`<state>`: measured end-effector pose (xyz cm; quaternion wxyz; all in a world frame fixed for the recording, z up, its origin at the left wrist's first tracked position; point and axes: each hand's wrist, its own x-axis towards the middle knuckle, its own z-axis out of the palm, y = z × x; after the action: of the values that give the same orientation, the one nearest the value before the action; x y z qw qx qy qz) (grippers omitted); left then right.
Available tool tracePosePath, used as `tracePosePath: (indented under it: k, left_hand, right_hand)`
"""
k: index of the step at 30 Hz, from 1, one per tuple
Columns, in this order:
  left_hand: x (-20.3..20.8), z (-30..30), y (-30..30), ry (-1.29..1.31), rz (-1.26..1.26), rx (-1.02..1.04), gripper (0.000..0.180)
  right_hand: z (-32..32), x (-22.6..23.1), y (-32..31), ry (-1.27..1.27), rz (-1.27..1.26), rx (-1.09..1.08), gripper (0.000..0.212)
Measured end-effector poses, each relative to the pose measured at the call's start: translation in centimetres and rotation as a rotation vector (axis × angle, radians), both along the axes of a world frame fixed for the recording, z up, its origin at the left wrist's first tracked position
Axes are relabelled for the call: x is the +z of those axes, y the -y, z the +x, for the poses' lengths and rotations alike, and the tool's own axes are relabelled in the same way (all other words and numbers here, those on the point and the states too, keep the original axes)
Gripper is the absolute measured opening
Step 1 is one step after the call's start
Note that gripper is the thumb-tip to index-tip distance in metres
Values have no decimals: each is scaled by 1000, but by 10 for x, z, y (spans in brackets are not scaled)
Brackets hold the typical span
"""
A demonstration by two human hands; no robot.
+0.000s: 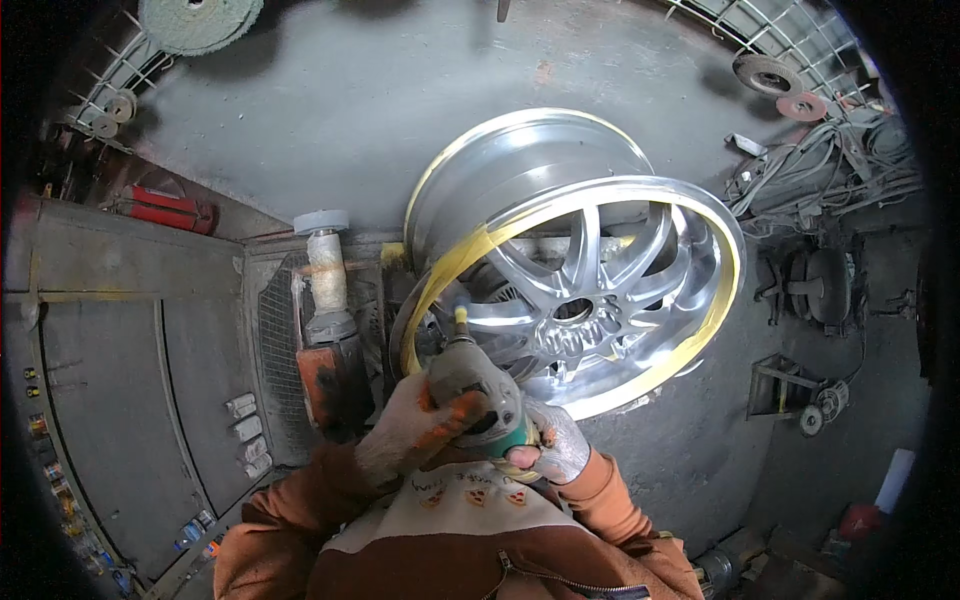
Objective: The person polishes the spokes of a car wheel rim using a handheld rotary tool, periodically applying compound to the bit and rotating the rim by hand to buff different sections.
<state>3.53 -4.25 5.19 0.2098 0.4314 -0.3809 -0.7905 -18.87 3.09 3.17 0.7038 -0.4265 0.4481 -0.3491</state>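
Observation:
My left hand point(408, 428), in a whitish work glove with orange-stained fingers, is closed around the front of a grey-and-green die grinder point(472, 385). Further back on the same tool, my gloved right hand point(562, 448) grips its green body. From the grinder's nose sticks a small yellowish bit point(461, 314), up against or very near a spoke; its tip looks blurred. The shiny multi-spoke alloy wheel point(583, 255) leans in front of me with its face towards me. Yellow masking tape point(458, 262) runs along parts of its lip.
Left of the wheel stands an orange-and-grey machine point(332, 370) with a wrapped spindle. A red cylinder point(170, 208) lies beyond it. Hoses and cables point(815, 170) hang at the right. A polishing disc point(198, 18) hangs top left; a small wheeled stand point(785, 392) is at right.

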Motion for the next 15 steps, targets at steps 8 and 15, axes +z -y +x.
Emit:
tracePosePath:
  k: [8, 15]
  left_hand:
    - [-2, -38, -1, 29, -56, -151, 37]
    - [8, -16, -1, 54, -12, -78, 22]
  right_hand:
    - [-27, 14, -24, -44, 69, -169, 64]
    - [-11, 4, -18, 5, 67, -108, 60]
